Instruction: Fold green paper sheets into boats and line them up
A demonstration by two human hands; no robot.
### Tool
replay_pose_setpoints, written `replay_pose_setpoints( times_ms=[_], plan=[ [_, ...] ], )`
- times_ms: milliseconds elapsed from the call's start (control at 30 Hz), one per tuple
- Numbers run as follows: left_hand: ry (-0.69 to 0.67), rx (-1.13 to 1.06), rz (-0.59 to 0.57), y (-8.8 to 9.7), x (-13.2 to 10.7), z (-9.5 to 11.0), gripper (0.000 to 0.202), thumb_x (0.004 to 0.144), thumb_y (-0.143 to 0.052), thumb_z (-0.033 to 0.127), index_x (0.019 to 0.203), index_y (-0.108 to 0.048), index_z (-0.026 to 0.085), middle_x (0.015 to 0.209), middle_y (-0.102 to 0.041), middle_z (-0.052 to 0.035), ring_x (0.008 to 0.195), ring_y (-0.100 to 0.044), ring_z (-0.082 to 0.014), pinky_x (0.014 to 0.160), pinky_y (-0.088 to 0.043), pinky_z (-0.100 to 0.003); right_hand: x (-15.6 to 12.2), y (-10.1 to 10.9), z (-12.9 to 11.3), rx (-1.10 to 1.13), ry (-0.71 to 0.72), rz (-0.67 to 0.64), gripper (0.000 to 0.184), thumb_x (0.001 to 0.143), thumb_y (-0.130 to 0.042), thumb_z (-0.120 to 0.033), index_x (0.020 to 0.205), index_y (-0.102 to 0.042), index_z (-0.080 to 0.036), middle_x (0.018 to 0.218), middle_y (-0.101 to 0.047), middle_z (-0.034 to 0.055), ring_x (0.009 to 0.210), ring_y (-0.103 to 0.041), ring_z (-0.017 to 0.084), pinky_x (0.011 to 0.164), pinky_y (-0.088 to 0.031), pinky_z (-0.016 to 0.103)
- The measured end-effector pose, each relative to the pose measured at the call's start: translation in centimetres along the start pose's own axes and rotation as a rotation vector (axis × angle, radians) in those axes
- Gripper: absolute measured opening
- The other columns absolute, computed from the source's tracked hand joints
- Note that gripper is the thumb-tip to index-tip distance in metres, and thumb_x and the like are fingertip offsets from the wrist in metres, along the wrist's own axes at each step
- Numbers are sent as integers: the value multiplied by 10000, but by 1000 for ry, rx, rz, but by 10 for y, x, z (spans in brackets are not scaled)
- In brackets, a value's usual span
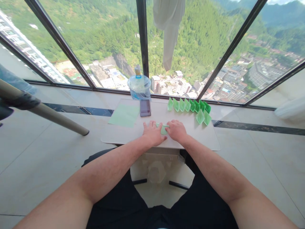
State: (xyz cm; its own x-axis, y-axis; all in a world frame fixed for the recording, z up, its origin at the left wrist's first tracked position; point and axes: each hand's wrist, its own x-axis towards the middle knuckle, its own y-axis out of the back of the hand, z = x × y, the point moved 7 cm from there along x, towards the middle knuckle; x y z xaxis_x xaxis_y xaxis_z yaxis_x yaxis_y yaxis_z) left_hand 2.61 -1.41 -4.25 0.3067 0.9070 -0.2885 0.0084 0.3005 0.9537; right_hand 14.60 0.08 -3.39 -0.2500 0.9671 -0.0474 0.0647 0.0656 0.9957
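Between my hands, near the front edge of the table, lies a small folded piece of pale green paper (164, 129). My left hand (153, 133) rests on its left side with the fingers spread and the thumb pointing right. My right hand (176, 130) is at its right side, fingers bent and drawn together at the paper's edge. What the right fingertips pinch is partly hidden. A row of folded green paper boats (188, 105), light to darker green, stands at the back right, with two more pale ones (203, 117) in front.
Flat light green paper sheets (125, 114) lie on the left of the white folding table (114, 135). A phone (145, 108) lies at the back middle. Behind it stands a large clear water jug (139, 84) by the window. A beige pole (59, 116) slants in from the left.
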Motion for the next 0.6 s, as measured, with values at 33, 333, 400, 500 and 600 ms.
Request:
replay_pose_setpoints(
  times_ms=[33,333,400,500,600],
  plan=[
    [-2,-15,-9,0,2,0,939,836,-421,726,1581,-258,178,1630,-218,-232,1509,-156,-417,1143,-69,-696,2,-1,1,27,-21,7,307,952,-512,-374,1141,-660,-182,1169,-663,128,1127,-568,266,941,-411,367],
    [-33,-114,37,9,11,-8,868,837,-565,535,1548,-284,124,1606,-269,-254,1494,-250,-369,1165,-213,-601,9,-14,2,275,-139,-93,163,785,-659,-330,877,-642,-196,940,-724,84,890,-642,222,743,-427,294],
    [-20,-215,125,19,13,-12,816,829,-603,468,1509,-332,109,1536,-396,-265,1443,-361,-365,1144,-300,-517,9,-10,5,411,-189,-55,108,768,-649,-304,778,-613,-204,819,-706,39,774,-619,181,664,-402,265],
    [88,-505,298,34,17,-24,723,813,-627,358,1435,-380,83,1361,-575,-257,1280,-558,-342,1046,-421,-423,9,4,12,624,-221,95,163,770,-629,-322,684,-549,-209,680,-638,-21,662,-557,136,610,-372,243],
    [223,-821,423,41,18,-34,752,790,-668,342,1422,-355,83,1365,-562,-272,1187,-620,-319,999,-458,-414,7,20,17,718,-215,273,220,770,-632,-353,654,-508,-213,621,-580,-45,620,-510,123,613,-363,246]
  ],
)
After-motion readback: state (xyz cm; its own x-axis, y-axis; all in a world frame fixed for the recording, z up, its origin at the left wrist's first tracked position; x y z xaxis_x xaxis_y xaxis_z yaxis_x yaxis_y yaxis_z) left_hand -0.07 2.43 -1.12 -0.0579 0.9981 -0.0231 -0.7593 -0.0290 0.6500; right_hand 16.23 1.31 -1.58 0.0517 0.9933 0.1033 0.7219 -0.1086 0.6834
